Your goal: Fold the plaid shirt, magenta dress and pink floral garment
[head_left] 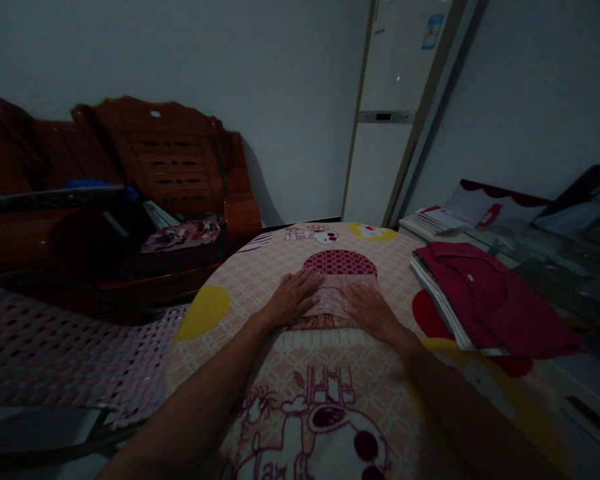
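A pale pinkish piece of folded fabric [331, 303] lies flat on a patterned cloth [260, 267] that covers a rounded table. My left hand [294, 297] rests palm down on its left part, fingers stretched out. On the right part my right hand [371, 308] lies flat too, fingers extended. A brownish patterned strip shows along the fabric's near edge. Just beyond it is a dark pink dotted half-round patch [341, 261]; whether this is printed on the cover I cannot tell. The room is dim.
Right of my hands, a folded dark pink garment [485, 293] lies on a stack of fabric. Papers [437, 219] sit on a side surface behind. A wooden bench [170, 153] holding clothes stands at left, near a woven chair [80, 353]. A tall white appliance [385, 153] stands behind.
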Tool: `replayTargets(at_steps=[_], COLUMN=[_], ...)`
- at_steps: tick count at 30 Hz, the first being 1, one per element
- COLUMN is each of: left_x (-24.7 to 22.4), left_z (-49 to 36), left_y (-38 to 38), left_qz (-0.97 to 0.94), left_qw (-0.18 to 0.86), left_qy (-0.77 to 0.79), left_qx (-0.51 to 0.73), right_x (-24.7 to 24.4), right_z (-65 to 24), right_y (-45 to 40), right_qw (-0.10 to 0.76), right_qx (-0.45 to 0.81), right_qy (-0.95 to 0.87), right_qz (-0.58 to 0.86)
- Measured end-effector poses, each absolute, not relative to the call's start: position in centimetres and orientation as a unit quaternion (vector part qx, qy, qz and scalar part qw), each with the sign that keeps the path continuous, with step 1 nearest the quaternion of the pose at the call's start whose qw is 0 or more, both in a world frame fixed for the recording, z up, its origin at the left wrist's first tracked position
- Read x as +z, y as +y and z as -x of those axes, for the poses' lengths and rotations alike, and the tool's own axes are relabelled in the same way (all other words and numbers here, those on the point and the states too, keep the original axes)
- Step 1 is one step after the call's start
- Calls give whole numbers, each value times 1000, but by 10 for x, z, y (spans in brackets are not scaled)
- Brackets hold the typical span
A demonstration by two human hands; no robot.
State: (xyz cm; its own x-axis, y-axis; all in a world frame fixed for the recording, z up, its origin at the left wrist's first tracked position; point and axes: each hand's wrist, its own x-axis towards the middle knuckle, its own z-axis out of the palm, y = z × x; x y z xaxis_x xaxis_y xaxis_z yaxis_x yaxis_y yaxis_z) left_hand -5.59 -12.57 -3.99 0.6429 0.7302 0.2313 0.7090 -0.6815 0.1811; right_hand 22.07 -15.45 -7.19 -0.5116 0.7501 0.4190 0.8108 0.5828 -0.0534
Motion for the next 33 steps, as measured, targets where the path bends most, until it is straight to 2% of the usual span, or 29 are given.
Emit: replayTargets(at_steps=[6,12,16,20,23,26,30,33], left_x=[-45,-36,-41,-50,-50,-47,-49,-53], left_z=[57,33,1,-7,-3,-2,1,5], left_y=[-124,-116,-114,-117,-118,-117,-114,-108], left_qz=[-919,-909,-926,-934,-935,-938,-946,-962], left_qw=[33,40,46,30,23,1,-42,-62], left_qy=[380,378,342,340,339,334,312,261], left_qx=[100,174,155,107,106,90,83,59], right_x=[-73,-71,-67,-47,-25,-15,-33,-48], right_z=[-219,-216,-217,-221,-226,-238,-259,-257], right_y=[-156,-158,-155,-172,-224,-311,-453,-552], right_qw=[185,183,238,337,400,450,407,372], right_qx=[-76,-83,-49,127,223,116,-6,23], right_qy=[-867,-862,-858,-812,-734,-658,-561,-466], right_qz=[457,466,452,459,502,593,721,802])
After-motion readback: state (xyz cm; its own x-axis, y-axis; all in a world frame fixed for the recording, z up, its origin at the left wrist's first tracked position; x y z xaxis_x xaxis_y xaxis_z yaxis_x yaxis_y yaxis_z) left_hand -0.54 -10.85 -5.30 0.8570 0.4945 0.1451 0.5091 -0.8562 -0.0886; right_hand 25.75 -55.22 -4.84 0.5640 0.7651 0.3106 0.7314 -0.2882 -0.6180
